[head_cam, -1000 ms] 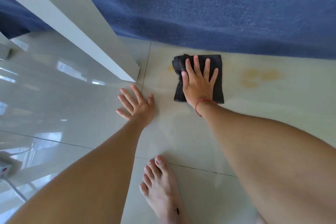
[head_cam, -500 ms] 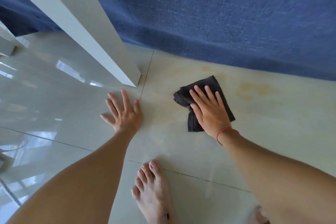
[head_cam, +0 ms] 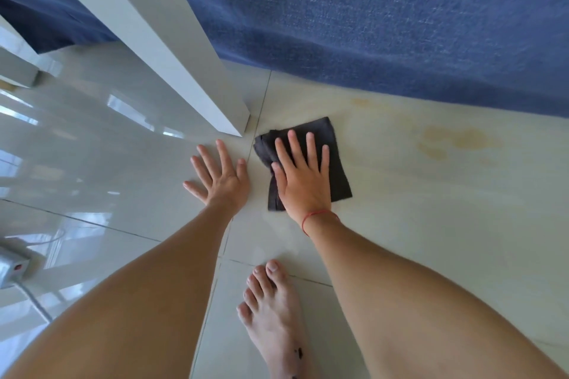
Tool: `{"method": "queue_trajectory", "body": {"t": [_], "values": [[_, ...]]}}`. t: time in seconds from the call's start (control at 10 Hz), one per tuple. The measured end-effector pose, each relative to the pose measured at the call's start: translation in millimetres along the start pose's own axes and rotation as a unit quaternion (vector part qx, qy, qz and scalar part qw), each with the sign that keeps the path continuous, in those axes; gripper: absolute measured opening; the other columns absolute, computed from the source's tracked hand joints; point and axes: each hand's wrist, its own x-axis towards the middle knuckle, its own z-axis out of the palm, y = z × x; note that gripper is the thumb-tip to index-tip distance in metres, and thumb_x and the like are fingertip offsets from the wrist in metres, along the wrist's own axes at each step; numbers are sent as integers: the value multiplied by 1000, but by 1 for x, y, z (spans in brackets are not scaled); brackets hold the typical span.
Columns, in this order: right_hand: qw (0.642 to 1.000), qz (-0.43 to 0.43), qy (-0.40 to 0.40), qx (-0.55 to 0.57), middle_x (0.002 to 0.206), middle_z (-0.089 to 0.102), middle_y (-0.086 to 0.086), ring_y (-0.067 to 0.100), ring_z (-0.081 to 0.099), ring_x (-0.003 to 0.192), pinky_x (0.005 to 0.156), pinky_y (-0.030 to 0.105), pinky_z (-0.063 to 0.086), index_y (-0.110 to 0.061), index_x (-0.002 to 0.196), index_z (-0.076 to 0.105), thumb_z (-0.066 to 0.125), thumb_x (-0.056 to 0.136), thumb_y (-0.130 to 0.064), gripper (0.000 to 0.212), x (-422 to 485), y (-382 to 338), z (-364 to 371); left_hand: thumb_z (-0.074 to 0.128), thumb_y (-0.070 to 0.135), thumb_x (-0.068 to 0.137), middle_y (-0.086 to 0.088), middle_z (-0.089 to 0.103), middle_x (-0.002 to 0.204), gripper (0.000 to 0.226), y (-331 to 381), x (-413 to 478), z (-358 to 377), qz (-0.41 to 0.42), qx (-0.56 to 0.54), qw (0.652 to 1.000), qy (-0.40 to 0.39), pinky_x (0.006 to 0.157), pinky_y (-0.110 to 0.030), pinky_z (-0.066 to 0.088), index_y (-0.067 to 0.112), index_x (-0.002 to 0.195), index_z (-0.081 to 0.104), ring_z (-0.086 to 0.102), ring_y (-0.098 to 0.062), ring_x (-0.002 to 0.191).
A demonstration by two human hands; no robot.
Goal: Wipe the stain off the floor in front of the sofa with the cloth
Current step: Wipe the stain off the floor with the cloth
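head view: the right hand [head_cam: 303, 177] lies flat, palm down, on a dark grey cloth [head_cam: 337, 163], fingers spread and straight, not curled round the fabric; it presses the cloth onto the pale tiled floor [head_cam: 431, 224]. the cloth is folded into a rough square, bunched at its left edge beside the thumb, and its right and far edges show clear of the hand. a thin red string [head_cam: 317, 216] circles the right wrist.

the left hand [head_cam: 223, 177] is just left of the cloth, apart from it, also open and flat on the floor with fingers fanned out, holding nothing.

the stain [head_cam: 452, 140] is a yellowish patch of blotches on the tile to the right of the cloth, well apart from it and uncovered; a fainter yellow mark [head_cam: 361, 102] sits farther away, near the sofa edge. the blue fabric sofa [head_cam: 369, 24] fills the far side of the scene, its lower edge meeting the floor just beyond the cloth and stain.

a white table leg [head_cam: 184, 71] slants down from the far left and ends on the floor just left of the cloth's far corner. a bare foot [head_cam: 274, 314] rests on the tile nearer the camera, between the two forearms. at the near left edge a white power strip [head_cam: 14, 264] with a cable lies on the glossy floor.
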Motion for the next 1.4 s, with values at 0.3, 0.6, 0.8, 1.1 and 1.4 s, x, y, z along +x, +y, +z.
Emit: {"method": "queue_trajectory", "body": {"t": [0.3, 0.6, 0.8, 1.1, 1.4], "values": [[999, -19, -27, -42, 157, 27, -6, 22, 19, 147, 118, 41, 4, -29, 147, 30, 20, 97, -44, 53, -27, 116, -39, 13, 50, 99, 2, -32, 157, 61, 2, -3, -3, -3, -8, 1000, -12, 112, -54, -19, 39, 150, -18, -29, -18, 145], [986, 165, 21, 4, 161, 10, -2, 30, 0, 149, 116, 55, -6, -30, 150, 18, 23, 100, -43, 52, 29, 51, -24, 13, 49, 99, 1, -32, 157, 61, 0, 0, 2, -3, 0, 1000, -2, 112, -55, -19, 39, 150, -19, -29, -19, 145], [1000, 20, 10, -5, 152, 38, 0, 33, 30, 142, 114, 58, 15, -25, 140, 43, 33, 95, -40, 49, 17, 12, -7, 15, 49, 99, 2, -31, 158, 61, 1, 3, 0, -1, -12, 1000, -8, 112, -55, -18, 39, 150, -17, -28, -18, 146], [994, -94, -34, -42, 152, 39, -6, 23, 32, 142, 115, 42, 12, -27, 142, 41, 29, 97, -40, 48, -43, 83, -23, 39, 32, 100, -13, 53, 120, 33, 14, -35, 0, 131, -37, 965, 226, 93, -40, 37, 10, 115, 59, 47, -31, 111], [989, 150, 11, -4, 162, 7, -6, 27, 0, 149, 117, 53, -5, -34, 150, 16, 22, 100, -44, 51, 25, 105, -45, 15, 42, 101, -5, -22, 161, 62, 25, -16, 27, -80, -66, 991, 87, 116, -50, -14, 23, 154, -12, -20, -20, 148]]}}
